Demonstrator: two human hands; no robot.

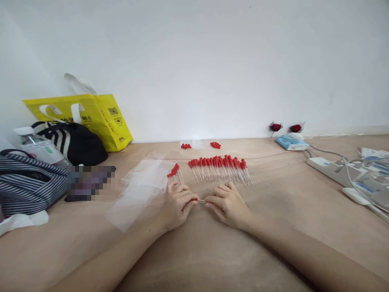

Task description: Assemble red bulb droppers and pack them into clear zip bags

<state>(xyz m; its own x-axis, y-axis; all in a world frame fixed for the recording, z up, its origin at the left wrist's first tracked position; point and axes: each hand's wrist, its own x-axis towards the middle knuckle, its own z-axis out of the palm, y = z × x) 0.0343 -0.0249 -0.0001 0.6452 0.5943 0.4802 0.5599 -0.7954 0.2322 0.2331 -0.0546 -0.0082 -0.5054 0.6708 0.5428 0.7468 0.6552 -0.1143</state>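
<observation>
Single head view, forward and down over tabletop, facing wall.

bare hands, bare forearms

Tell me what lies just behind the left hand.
Just beyond the left hand, a few red-tipped sticks lie by the clear bags; whether inside one, I cannot tell. The hand covers whatever is directly under it.
</observation>
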